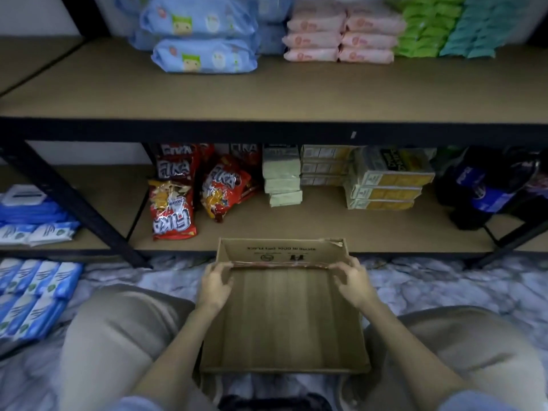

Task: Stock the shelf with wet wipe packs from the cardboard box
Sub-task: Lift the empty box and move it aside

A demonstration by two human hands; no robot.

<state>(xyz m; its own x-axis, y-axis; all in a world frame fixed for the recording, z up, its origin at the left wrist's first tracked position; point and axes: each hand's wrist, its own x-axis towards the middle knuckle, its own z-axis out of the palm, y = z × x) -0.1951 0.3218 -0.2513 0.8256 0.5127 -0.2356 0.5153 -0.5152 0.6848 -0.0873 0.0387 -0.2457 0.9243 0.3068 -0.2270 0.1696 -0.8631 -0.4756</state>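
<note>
Cardboard box (284, 318) showing empty; left hand (214, 287) and right hand (354, 284) gripping its 12 o'clock rim; wipe packs (204, 34) sitting shelved; stocking appearing finished.

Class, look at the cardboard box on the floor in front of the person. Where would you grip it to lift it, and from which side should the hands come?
Grip the cardboard box at its two side walls, one hand from each side. It appears wide, shallow, open-topped and empty, so thin upright edges probably suit fingers inside, thumbs outside. The left hand and right hand already sit at its far corners.
</note>
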